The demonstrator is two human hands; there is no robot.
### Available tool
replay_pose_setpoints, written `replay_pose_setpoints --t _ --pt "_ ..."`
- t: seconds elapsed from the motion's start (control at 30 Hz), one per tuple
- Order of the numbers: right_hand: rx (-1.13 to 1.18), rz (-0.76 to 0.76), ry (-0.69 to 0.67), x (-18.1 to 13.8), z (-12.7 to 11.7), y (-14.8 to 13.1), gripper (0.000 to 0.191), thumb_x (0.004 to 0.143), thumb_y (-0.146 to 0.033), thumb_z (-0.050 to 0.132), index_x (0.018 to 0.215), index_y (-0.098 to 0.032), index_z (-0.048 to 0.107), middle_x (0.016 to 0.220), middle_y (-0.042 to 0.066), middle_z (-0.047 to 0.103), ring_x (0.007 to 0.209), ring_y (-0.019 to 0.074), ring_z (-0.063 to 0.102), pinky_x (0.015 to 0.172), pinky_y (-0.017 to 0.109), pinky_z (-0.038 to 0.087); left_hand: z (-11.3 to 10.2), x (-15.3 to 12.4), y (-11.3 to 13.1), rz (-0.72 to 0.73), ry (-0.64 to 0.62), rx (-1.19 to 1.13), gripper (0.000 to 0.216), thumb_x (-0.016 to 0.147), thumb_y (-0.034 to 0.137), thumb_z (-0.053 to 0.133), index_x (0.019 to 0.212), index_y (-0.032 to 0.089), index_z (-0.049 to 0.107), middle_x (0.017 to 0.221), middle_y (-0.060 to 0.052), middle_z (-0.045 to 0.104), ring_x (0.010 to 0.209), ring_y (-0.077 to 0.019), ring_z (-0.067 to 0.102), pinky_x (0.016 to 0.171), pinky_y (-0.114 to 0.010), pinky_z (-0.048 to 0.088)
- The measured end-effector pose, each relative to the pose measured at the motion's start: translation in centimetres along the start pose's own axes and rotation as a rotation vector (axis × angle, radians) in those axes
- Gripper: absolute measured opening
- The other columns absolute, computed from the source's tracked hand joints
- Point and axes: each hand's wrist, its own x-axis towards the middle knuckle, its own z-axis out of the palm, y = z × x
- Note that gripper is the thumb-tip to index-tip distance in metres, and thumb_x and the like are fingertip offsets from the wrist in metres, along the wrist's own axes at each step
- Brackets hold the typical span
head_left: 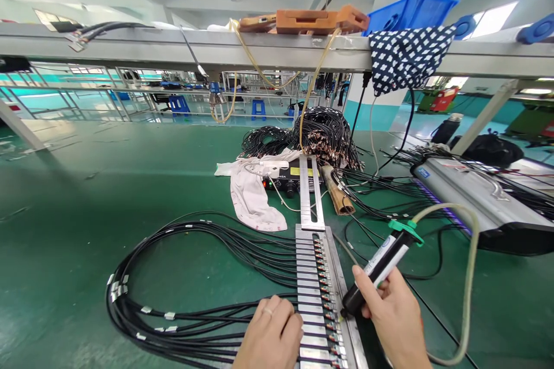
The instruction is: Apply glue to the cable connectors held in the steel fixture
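My right hand (396,314) grips a black dispensing syringe (377,268) with a green cap and a pale hose (470,253) running off its top. Its tip touches the right edge of a long metal fixture (318,294) that clamps several cable ends in a row. My left hand (270,334) rests with curled fingers on the black cables (203,282) just left of the fixture, pressing them down. The cables loop out to the left over the green table (86,213).
Behind the fixture lie a white cloth (251,193), a small black control box (288,183), a brown tube (337,190) and a big bundle of black cables (320,132). A grey lamp housing (476,199) sits at right. An overhead shelf (259,49) carries a blue bin (411,11).
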Motion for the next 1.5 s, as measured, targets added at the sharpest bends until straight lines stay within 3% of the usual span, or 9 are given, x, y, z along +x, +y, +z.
replay_pose_setpoints --t 0.13,0.33,0.67,1.13,1.5 --pt "0.044 -0.019 0.034 0.3 -0.5 0.1 0.043 0.071 -0.061 0.067 0.076 -0.022 0.048 0.053 -0.007 0.050 0.038 0.0112 0.047 0.036 0.022 0.035 0.0 0.0 0.0 -0.012 0.008 0.000 0.023 0.095 0.011 0.033 0.087 0.017 0.053 0.081 -0.004 0.055 0.072 -0.0206 0.051 0.071 -0.034 0.045" --pt "0.003 -0.012 -0.121 -0.1 -0.7 -0.4 0.042 0.071 -0.060 0.065 0.075 -0.022 0.049 0.051 -0.007 0.048 0.038 0.0109 0.045 0.035 0.022 0.035 0.3 -0.2 -0.1 -0.020 -0.039 -0.023 0.017 0.093 0.009 0.038 0.090 0.017 0.053 0.083 -0.005 0.055 0.074 -0.0213 0.051 0.073 -0.035 0.047" --pt "-0.020 -0.024 -0.117 -0.8 -0.1 -0.6 0.039 0.073 -0.059 0.064 0.077 -0.023 0.049 0.053 -0.007 0.048 0.042 0.0105 0.040 0.037 0.020 0.034 -0.2 0.2 0.0 -0.014 -0.026 -0.023 0.024 0.094 0.009 0.031 0.086 0.017 0.053 0.080 -0.005 0.056 0.071 -0.0209 0.052 0.068 -0.034 0.047" --pt "-0.019 -0.018 -0.159 -0.9 -0.1 -0.4 0.041 0.073 -0.061 0.063 0.080 -0.023 0.048 0.053 -0.008 0.047 0.041 0.0103 0.039 0.037 0.021 0.031 0.1 0.1 0.1 -0.018 -0.004 -0.047 0.017 0.091 0.008 0.038 0.087 0.016 0.053 0.081 -0.005 0.054 0.071 -0.0214 0.049 0.068 -0.036 0.046" --pt "-0.017 -0.012 -0.152 -1.0 0.0 -0.6 0.041 0.072 -0.060 0.063 0.081 -0.022 0.049 0.053 -0.008 0.047 0.041 0.0101 0.039 0.037 0.021 0.031 0.2 -0.2 -0.1 -0.022 -0.076 -0.078 0.014 0.089 0.006 0.041 0.089 0.015 0.052 0.084 -0.006 0.052 0.075 -0.0219 0.048 0.069 -0.038 0.047"
